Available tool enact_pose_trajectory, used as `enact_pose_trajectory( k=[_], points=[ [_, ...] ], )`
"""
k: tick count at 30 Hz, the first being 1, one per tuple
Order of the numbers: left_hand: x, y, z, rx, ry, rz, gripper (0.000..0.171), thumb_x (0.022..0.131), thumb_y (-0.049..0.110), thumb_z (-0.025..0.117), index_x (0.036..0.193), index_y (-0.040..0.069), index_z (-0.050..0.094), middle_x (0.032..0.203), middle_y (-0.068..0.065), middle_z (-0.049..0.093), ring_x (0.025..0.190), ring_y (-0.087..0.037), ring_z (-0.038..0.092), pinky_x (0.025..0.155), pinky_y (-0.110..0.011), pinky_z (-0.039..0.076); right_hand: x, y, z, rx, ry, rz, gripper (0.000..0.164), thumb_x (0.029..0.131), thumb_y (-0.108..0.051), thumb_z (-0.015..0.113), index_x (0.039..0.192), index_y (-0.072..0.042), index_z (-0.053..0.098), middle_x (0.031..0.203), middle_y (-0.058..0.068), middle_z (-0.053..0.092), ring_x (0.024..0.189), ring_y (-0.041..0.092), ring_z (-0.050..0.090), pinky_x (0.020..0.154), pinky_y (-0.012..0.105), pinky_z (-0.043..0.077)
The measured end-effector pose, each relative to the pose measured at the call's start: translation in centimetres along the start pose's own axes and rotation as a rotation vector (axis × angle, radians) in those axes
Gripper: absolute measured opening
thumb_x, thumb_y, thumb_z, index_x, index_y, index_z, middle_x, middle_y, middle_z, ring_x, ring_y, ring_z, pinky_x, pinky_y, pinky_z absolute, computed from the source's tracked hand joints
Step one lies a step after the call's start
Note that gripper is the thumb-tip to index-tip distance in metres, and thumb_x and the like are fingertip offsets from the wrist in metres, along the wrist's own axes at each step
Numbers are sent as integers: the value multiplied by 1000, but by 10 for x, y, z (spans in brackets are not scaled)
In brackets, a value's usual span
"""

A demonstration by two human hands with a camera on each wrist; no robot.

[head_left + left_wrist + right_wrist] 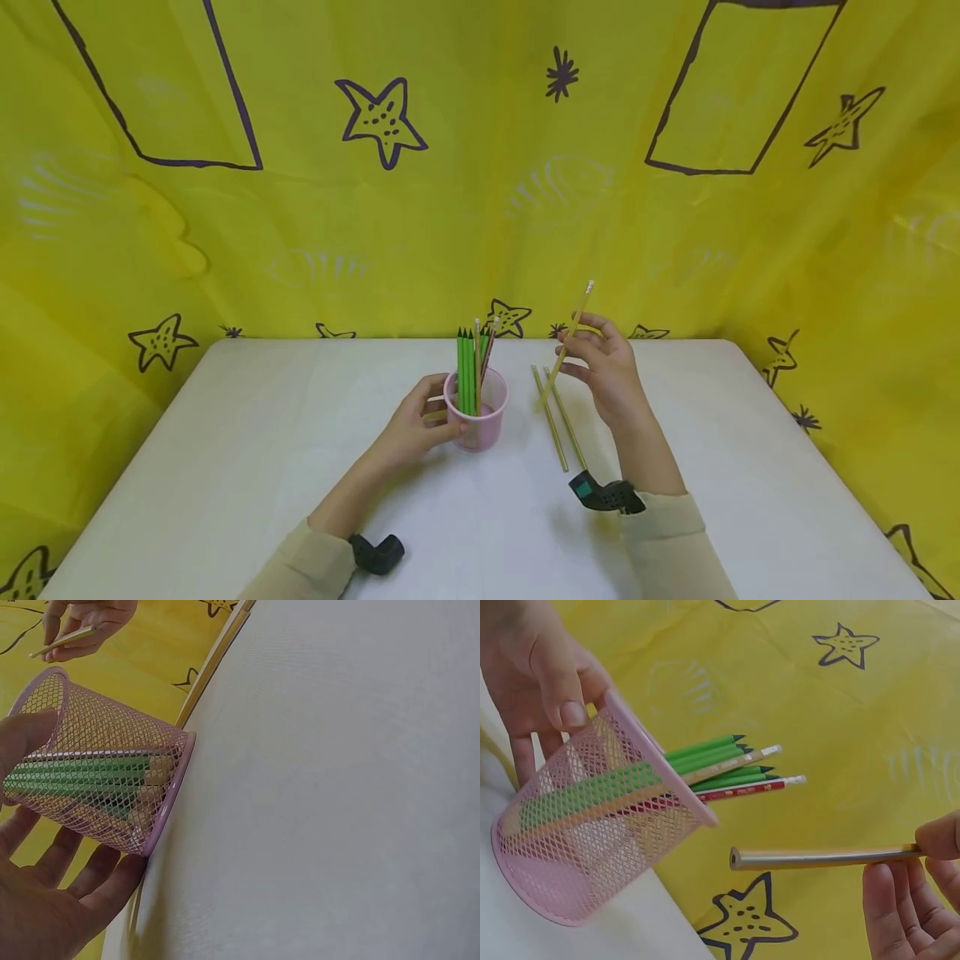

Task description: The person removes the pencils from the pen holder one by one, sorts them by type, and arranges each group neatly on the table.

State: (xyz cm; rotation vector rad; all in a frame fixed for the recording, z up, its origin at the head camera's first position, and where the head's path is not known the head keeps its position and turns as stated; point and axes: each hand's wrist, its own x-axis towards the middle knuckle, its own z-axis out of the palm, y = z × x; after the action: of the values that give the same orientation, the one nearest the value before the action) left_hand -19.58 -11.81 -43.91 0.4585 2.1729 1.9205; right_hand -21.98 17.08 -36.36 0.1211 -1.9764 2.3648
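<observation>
My left hand (411, 427) grips a pink mesh pencil cup (489, 432) from its left side, thumb in front and fingers behind. The cup stands upright on the white table. Inside it are several green pencils (466, 377) with dark tips up, a tan pencil (739, 760) and a red pencil (744, 791), both with white erasers up. My right hand (609, 373) pinches a gold-yellow pencil (581, 305) in the air, right of the cup. Its eraser points up and its flat, unsharpened end (735, 859) slants down toward the cup's side.
Two more yellow pencils, one (552, 425) left of the other (569, 425), lie side by side on the white table (300, 467), below the right hand. Behind the table hangs a yellow cloth (450, 225) with starfish drawings. A black device (377, 554) sits on the left wrist.
</observation>
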Motion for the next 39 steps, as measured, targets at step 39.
enact_pose_trajectory(
  k=[39],
  points=[
    [-1,-1,3,27,17,9,71,85,8,78,145,10,41,143,-19,49,127,-39,54,104,-48,49,5,9,-35,-389,10,60,41,98,-6,56,138,-1,46,107,14,63,89,18,63,75,27,60]
  ],
)
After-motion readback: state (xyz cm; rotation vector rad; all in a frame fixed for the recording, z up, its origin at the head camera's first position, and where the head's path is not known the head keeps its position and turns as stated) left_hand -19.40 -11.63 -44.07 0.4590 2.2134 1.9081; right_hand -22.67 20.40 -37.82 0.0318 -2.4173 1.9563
